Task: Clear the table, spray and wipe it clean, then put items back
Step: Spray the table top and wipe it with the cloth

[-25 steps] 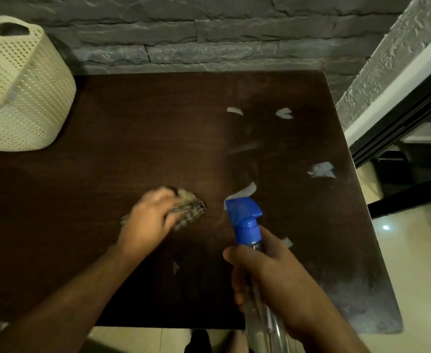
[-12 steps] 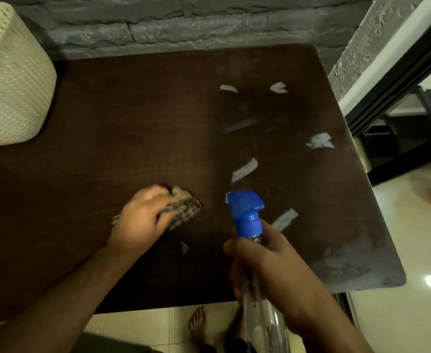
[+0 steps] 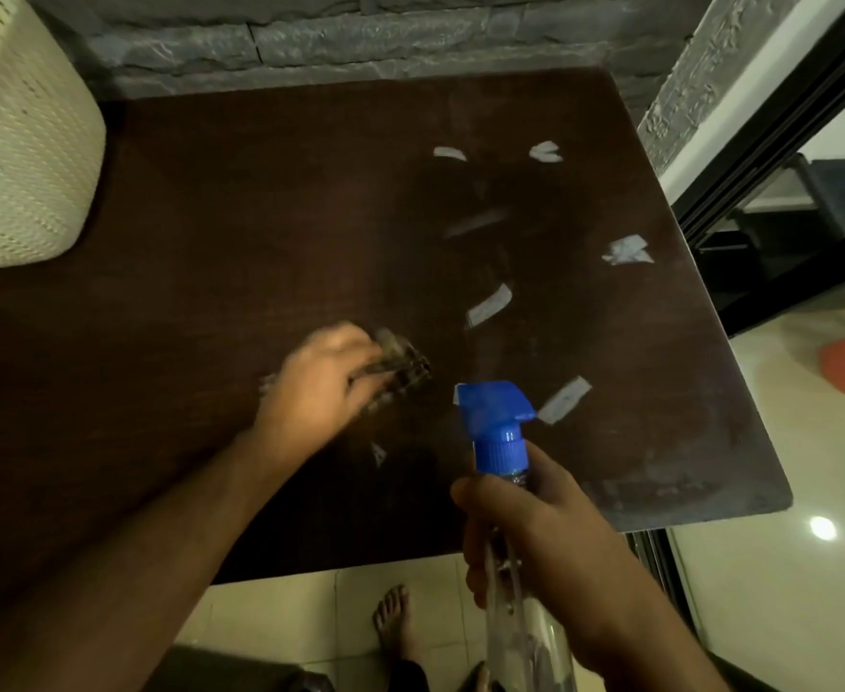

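A dark brown wooden table point(image 3: 240, 232) fills the view. My left hand point(image 3: 318, 387) grips a crumpled checked cloth point(image 3: 405, 364) and presses it on the table near the middle; both are blurred. My right hand point(image 3: 535, 536) holds a clear spray bottle point(image 3: 525, 636) with a blue trigger head point(image 3: 495, 417) upright over the table's front edge. Several pale scraps of paper lie on the right half, among them one point(image 3: 488, 306) past the cloth and one point(image 3: 565, 398) beside the nozzle.
A cream perforated basket point(image 3: 16, 157) stands at the table's back left corner. A grey stone wall point(image 3: 360, 37) runs behind. A dark window frame point(image 3: 760, 157) lies to the right, tiled floor point(image 3: 785, 591) below, and a bare foot point(image 3: 393, 621) under the front edge.
The view has tilted down, so the table's front edge and floor show more. My left hand has shifted slightly with the cloth and is blurred. The bottle stays in my right hand.
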Motion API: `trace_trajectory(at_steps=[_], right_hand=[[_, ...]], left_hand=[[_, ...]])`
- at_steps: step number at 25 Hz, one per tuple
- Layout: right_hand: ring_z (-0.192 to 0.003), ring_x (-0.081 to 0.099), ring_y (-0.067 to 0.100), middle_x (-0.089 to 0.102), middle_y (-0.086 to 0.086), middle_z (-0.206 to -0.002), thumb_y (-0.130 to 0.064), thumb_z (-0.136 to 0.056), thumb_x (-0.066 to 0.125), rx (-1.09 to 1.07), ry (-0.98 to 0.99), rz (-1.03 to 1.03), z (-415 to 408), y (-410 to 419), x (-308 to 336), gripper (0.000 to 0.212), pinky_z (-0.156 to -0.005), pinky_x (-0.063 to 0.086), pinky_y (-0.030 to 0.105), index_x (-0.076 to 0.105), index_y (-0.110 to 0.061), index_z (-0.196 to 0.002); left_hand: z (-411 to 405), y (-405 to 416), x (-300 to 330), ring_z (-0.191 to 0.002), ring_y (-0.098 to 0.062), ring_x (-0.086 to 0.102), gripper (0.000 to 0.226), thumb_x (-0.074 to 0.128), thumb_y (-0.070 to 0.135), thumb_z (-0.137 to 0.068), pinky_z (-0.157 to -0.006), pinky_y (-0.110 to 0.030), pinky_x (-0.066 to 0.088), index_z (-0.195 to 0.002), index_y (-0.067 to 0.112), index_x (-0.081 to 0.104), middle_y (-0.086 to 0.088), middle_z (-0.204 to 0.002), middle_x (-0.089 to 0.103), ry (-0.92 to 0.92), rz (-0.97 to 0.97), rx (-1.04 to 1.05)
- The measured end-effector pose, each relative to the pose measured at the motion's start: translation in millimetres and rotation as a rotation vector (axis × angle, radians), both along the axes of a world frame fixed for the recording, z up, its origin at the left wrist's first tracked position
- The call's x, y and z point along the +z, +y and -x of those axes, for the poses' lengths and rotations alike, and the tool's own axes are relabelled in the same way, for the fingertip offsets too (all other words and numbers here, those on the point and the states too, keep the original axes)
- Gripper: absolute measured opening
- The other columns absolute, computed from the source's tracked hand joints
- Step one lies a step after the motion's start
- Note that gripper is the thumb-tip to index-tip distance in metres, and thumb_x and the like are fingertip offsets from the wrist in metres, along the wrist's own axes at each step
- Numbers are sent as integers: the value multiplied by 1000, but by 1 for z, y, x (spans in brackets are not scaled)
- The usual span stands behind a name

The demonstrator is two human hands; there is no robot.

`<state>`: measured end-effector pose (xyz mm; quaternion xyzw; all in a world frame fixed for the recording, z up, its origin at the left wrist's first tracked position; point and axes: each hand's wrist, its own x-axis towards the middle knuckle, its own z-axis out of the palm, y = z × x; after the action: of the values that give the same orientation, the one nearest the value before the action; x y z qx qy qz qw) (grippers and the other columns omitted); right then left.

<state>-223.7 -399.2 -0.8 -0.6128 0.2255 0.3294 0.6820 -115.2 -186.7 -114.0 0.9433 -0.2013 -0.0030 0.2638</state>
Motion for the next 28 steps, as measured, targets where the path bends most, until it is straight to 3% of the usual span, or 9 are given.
trace_trajectory(at_steps=[4, 8, 11, 15, 17, 20, 23, 25, 28], right_hand=[[-60, 56, 22, 57, 11, -73, -26, -82, 69, 5, 16, 3, 8, -1, -6, 28, -59, 50, 34, 56, -21, -106], [-59, 57, 22, 58, 10, -71, -33, -76, 69, 86, -5, 17, 17, 1, -4, 33, -59, 50, 35, 57, -20, -104], [-58, 55, 27, 59, 11, -65, -30, -66, 66, 172, 6, 13, 27, 6, -2, 35, -57, 48, 38, 58, -18, -98], [-57, 55, 26, 58, 11, -64, -28, -71, 68, 176, -36, 13, 35, 4, -4, 30, -56, 47, 38, 59, -21, -99], [-58, 55, 23, 57, 10, -67, -23, -81, 69, 159, -52, 6, 38, 0, 0, 24, -55, 47, 35, 58, -21, -103], [-60, 57, 21, 60, 7, -68, -26, -81, 70, 175, -48, -14, 40, -5, 4, 25, -59, 50, 34, 59, -24, -104], [-59, 58, 20, 60, 6, -67, -33, -68, 69, 197, -55, -13, 44, -10, 3, 38, -60, 51, 34, 58, -24, -104], [-58, 57, 21, 59, 8, -67, -30, -76, 70, 208, -75, -1, 49, -9, 3, 33, -60, 51, 35, 57, -22, -104], [-59, 56, 23, 58, 10, -68, -24, -84, 68, 202, -90, -4, 55, -8, 5, 24, -57, 50, 34, 56, -20, -104]], left_hand=[[-63, -43, -1, -96, -24, 58, 31, 59, 34, -90, -83, -32, 42, -107, 9, 68, -9, -104, 61, -69, -94, 207], [-30, -59, -3, -93, -20, 57, 28, 64, 32, -88, -78, -29, 42, -104, 10, 68, -5, -102, 60, -25, -32, -35], [-15, -32, -4, -93, -19, 60, 32, 65, 34, -88, -81, -28, 43, -105, 8, 70, -5, -102, 63, -69, -20, 15], [-18, -38, -1, -96, -14, 56, 35, 62, 38, -89, -83, -22, 40, -111, 11, 68, -1, -106, 61, -33, -43, 104], [8, -39, 3, -95, -9, 52, 32, 60, 39, -89, -84, -25, 43, -108, 15, 68, 3, -104, 58, -2, -38, 45], [71, -15, 4, -95, -10, 52, 35, 52, 39, -85, -84, -16, 36, -104, 15, 69, 1, -102, 60, 24, -19, -61], [61, 8, 3, -89, -18, 57, 34, 57, 38, -86, -79, -19, 37, -97, 9, 70, -5, -95, 63, -38, -16, 165], [22, -5, -1, -87, -23, 58, 26, 64, 30, -87, -75, -22, 37, -98, 7, 70, -8, -94, 62, -43, -53, 367], [7, -54, 4, -94, -22, 57, 26, 63, 28, -88, -79, -23, 38, -107, 11, 68, -7, -102, 61, -25, -94, 332]])
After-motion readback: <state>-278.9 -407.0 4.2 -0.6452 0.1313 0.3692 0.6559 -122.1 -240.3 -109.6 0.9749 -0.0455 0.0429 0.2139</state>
